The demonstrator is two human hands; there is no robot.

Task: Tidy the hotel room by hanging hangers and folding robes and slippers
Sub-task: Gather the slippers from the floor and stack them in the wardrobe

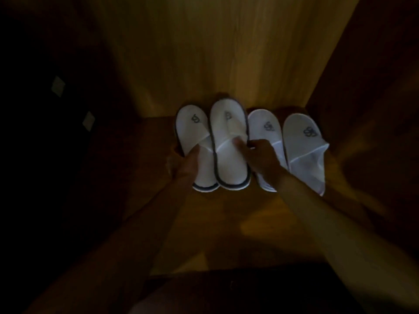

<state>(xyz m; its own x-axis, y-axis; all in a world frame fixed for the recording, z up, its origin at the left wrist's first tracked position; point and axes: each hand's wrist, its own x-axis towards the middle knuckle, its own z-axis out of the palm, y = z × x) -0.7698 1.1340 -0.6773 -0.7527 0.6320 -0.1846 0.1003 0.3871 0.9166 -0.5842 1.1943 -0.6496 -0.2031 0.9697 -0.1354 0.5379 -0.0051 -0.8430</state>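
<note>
slipper-lining step: four white slippers sit mid-frame on the wooden shelf [226,211]. the left hand [181,164] grips the leftmost slipper [192,130], the right hand [260,155] pinches the grey-trimmed slipper [226,141]. next, i'd judge: square them together.

4 slippers [226,141] in row (dim shelf [226,214]); L hand [181,162], R hand [263,157] on them.

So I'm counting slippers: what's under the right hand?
The right hand lies over the third slipper, hiding its middle; its toe and heel show. Anything beneath is covered.
</note>
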